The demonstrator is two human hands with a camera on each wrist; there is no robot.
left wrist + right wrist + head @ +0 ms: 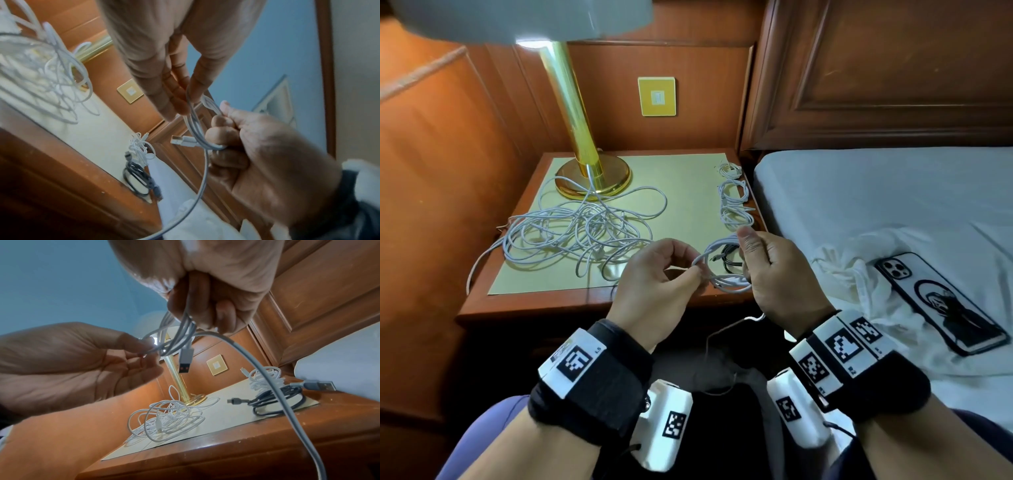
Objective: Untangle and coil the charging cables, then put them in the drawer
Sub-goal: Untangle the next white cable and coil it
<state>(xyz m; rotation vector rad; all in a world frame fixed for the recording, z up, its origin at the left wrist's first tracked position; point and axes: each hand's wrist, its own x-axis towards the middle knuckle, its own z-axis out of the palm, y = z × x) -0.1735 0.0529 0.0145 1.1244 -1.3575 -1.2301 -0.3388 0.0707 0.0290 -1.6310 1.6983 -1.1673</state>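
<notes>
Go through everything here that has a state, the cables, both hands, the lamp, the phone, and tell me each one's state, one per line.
White cable: partly coiled, held in the air between both hands.
Left hand: pinches the coil's loops.
Right hand: grips the coil.
Tangled white cables: still knotted, loose on the nightstand.
Black cable: coiled, lying on the nightstand.
Small white coils: bundled, by the right edge.
Lamp: lit.
Phone: lying back up on the bed.

Brass lamp [589, 171] at surface [688, 178] back-left corner; yellow wall plate [656, 96] behind; phone [941, 301] face-down on bed [893, 192].
</notes>
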